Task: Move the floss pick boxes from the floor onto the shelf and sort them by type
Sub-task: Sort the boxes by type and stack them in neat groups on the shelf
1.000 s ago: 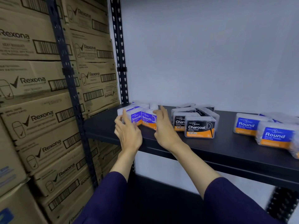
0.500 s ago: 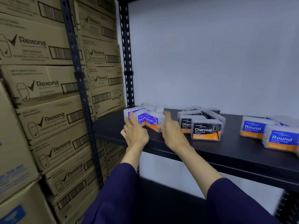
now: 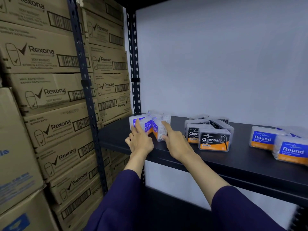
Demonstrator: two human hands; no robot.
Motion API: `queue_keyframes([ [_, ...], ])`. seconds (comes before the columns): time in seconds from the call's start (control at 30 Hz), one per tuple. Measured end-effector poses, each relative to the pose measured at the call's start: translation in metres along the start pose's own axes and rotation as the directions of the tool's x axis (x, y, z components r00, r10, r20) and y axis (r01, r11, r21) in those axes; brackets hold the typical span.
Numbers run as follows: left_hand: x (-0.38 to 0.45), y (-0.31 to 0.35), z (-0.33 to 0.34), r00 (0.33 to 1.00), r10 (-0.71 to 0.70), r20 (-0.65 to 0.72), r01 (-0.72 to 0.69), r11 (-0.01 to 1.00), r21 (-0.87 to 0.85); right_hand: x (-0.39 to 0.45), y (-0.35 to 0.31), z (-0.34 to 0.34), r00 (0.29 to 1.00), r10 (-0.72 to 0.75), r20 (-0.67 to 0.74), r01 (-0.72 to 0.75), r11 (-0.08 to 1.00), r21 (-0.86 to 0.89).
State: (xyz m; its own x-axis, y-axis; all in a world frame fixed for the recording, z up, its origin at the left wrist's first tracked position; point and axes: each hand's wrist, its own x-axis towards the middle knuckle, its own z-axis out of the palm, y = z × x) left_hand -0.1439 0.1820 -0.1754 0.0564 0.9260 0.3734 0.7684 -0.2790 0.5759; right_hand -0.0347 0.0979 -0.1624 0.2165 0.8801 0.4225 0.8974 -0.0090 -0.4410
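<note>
A black shelf (image 3: 216,162) carries three groups of clear floss pick boxes. At its left end stand the purple-and-orange Smooth boxes (image 3: 149,126). My left hand (image 3: 140,141) rests its extended fingers on the front of the leftmost one. My right hand (image 3: 176,141) touches the right side of the rightmost Smooth box (image 3: 161,130) with its index finger; that box is turned at an angle. Neither hand grips a box. In the middle stand the black Charcoal boxes (image 3: 212,140), and the blue Round boxes (image 3: 266,139) are on the right.
Stacked Rexona cardboard cartons (image 3: 55,90) fill the neighbouring rack on the left, behind a dark perforated upright (image 3: 85,84). Another upright (image 3: 134,60) marks the shelf's back left corner. A white wall backs the shelf. Below it lies a dark lower level.
The camera view has shifted so the shelf appears further right. Both hands stay at the Smooth boxes, and the rightmost Smooth box has turned at an angle under my right index finger.
</note>
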Motion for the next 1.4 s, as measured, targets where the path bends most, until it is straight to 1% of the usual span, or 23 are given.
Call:
queue_keyframes([
  [0.23, 0.010, -0.008, -0.006, 0.999, 0.007, 0.036, -0.009, 0.998, 0.066, 0.000, -0.002, -0.002, 0.999, 0.007, 0.033, -0.005, 0.998, -0.065],
  [0.4, 0.010, -0.008, -0.008, 1.000, 0.013, 0.028, -0.014, 0.998, 0.056, -0.002, -0.004, -0.005, 0.999, 0.010, 0.052, -0.008, 0.999, -0.045],
  [0.47, 0.006, -0.009, -0.008, 0.999, 0.040, -0.026, -0.039, 0.999, 0.003, -0.001, -0.004, -0.006, 0.999, 0.013, 0.046, -0.012, 1.000, -0.025],
  [0.57, -0.001, -0.013, -0.007, 0.984, 0.071, -0.162, -0.092, 0.987, -0.130, -0.003, -0.004, -0.004, 0.999, 0.030, 0.012, -0.029, 0.999, -0.021],
  [0.67, -0.004, -0.016, -0.010, 0.970, 0.110, -0.216, -0.157, 0.964, -0.213, -0.004, -0.004, -0.004, 1.000, 0.024, -0.005, -0.025, 0.999, -0.034],
  [0.73, -0.002, -0.016, -0.013, 0.959, 0.188, -0.212, -0.228, 0.957, -0.180, -0.003, -0.003, -0.003, 1.000, 0.007, -0.007, -0.008, 1.000, -0.019],
  [0.8, 0.004, -0.018, -0.015, 0.950, 0.263, -0.169, -0.278, 0.958, -0.073, -0.002, -0.002, -0.001, 1.000, -0.014, -0.003, 0.014, 1.000, -0.004],
  [0.93, 0.021, -0.021, -0.020, 0.948, 0.292, -0.129, -0.291, 0.956, 0.030, 0.001, -0.001, -0.002, 0.999, -0.035, 0.024, 0.036, 0.999, -0.005],
  [1.1, 0.037, -0.026, -0.024, 0.966, 0.249, -0.067, -0.248, 0.968, 0.024, 0.003, 0.000, -0.005, 0.996, -0.050, 0.075, 0.053, 0.998, -0.032],
  [1.2, 0.041, -0.029, -0.025, 0.970, 0.241, -0.034, -0.241, 0.970, 0.008, 0.004, 0.002, -0.003, 0.996, -0.054, 0.074, 0.057, 0.998, -0.035],
  [1.27, 0.039, -0.028, -0.026, 0.965, 0.259, -0.043, -0.258, 0.966, 0.015, 0.003, 0.001, -0.003, 0.997, -0.055, 0.048, 0.057, 0.998, -0.027],
  [1.4, 0.031, -0.019, -0.034, 0.952, 0.284, -0.118, -0.286, 0.958, -0.002, -0.003, -0.002, -0.005, 0.999, -0.028, -0.039, 0.027, 0.999, -0.017],
])
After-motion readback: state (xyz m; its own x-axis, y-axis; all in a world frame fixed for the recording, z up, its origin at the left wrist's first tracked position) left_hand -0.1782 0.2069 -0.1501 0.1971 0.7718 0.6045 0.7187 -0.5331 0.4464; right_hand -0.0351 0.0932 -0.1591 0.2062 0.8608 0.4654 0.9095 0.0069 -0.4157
